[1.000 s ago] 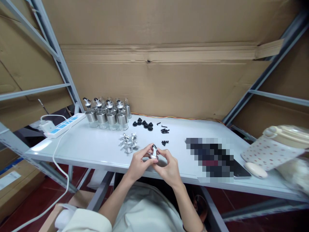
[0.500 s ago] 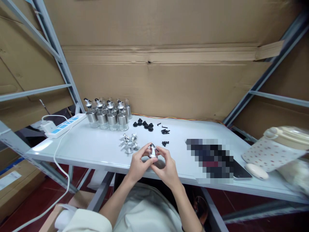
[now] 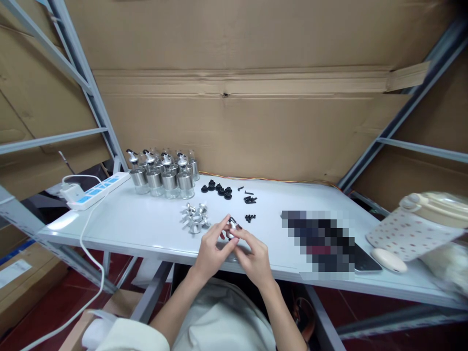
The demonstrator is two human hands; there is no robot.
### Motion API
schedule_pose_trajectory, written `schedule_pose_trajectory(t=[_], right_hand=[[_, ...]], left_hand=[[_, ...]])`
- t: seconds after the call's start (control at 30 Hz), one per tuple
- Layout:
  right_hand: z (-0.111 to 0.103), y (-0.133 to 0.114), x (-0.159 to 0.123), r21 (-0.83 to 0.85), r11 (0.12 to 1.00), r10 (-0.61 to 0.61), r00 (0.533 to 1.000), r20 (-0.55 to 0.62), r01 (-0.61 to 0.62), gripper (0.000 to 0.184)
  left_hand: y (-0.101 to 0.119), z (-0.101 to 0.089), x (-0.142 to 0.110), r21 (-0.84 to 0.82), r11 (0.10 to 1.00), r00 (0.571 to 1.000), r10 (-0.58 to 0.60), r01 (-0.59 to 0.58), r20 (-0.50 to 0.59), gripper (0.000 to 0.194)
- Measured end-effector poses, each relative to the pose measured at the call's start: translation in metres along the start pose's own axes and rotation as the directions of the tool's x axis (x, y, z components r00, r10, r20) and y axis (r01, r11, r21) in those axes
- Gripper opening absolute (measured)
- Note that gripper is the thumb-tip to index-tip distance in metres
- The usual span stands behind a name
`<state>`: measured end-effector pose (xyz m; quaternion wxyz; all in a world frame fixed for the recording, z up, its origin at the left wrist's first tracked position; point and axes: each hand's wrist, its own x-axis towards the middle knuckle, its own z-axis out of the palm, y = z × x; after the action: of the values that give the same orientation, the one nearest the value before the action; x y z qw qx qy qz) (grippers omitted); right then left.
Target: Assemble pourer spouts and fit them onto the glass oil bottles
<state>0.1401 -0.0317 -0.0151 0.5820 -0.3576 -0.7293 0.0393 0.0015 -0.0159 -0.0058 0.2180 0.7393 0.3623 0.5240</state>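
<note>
A silver pour spout (image 3: 232,233) with a black tip is pinched between both hands, just above the table's front edge. My left hand (image 3: 211,247) has closed its fingers on the spout's left side. From the right, my right hand (image 3: 255,257) grips it with thumb and fingertips, which partly hide its base. Loose silver spout pieces (image 3: 195,218) lie in a cluster left of my hands. Beyond them sit several black stoppers (image 3: 220,190). Short black levers (image 3: 250,200) and tiny black parts (image 3: 250,218) form small groups to the right.
Glass-and-steel bottles (image 3: 169,183), several topped with spouts, stand at the back left of the white table (image 3: 146,239). A power strip (image 3: 98,190) with a cable is at the left edge. On the right are a partly pixelated dark device (image 3: 365,261), a cream oval object (image 3: 389,260) and a dotted container (image 3: 409,229).
My right hand's fingers have drawn in closer around the spout, which is now more covered and slightly turned. The parts on the table have stayed in place.
</note>
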Motion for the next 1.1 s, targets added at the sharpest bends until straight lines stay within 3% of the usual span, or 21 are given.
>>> schedule_pose_trajectory(t=[0.17,0.3,0.4,0.5,0.57,0.67,0.7,0.8,0.97,1.1], right_hand=[[0.002,0.002,-0.001,-0.051,0.997,-0.052,0.998,-0.048,0.049,0.030],[0.003,0.000,-0.001,-0.083,0.996,-0.045,0.994,-0.099,0.037,0.030],[0.003,-0.001,0.000,-0.105,0.994,-0.015,0.987,-0.160,-0.002,0.029],[0.004,-0.001,0.000,-0.101,0.994,0.015,0.986,-0.165,-0.032,0.029],[0.004,0.000,-0.001,-0.096,0.995,0.019,0.990,-0.140,-0.033,0.029],[0.005,0.001,-0.002,-0.102,0.994,0.015,0.993,-0.120,-0.027,0.029],[0.005,0.001,-0.002,-0.104,0.994,0.017,0.992,-0.121,-0.030,0.029],[0.005,0.000,-0.002,-0.105,0.994,0.027,0.989,-0.146,-0.042,0.028],[0.004,-0.002,-0.001,-0.099,0.994,0.031,0.985,-0.167,-0.048,0.026],[0.003,-0.003,0.001,-0.095,0.994,0.042,0.985,-0.167,-0.058,0.025]], left_hand=[[0.008,-0.004,0.005,0.124,0.977,0.984,0.176,-0.176,0.015,0.045],[0.012,-0.015,0.021,0.194,0.951,0.971,0.233,-0.240,0.059,0.034],[0.015,-0.033,0.052,0.311,0.921,0.964,0.261,-0.234,-0.047,0.027],[0.018,-0.059,0.109,0.484,0.858,0.945,0.282,-0.171,-0.166,0.028],[0.018,-0.076,0.156,0.649,0.757,0.971,0.206,-0.079,-0.121,0.034],[0.012,-0.093,0.222,0.841,0.532,0.993,-0.110,0.095,-0.043,0.045],[0.008,-0.095,0.239,0.879,0.450,0.957,-0.290,0.160,-0.026,0.047],[-0.008,-0.094,0.274,0.896,0.385,0.888,-0.460,0.220,-0.020,0.043],[-0.036,-0.087,0.287,0.885,0.379,0.851,-0.523,0.271,-0.036,0.035],[-0.051,-0.090,0.281,0.855,0.448,0.895,-0.444,0.261,-0.040,0.027]])
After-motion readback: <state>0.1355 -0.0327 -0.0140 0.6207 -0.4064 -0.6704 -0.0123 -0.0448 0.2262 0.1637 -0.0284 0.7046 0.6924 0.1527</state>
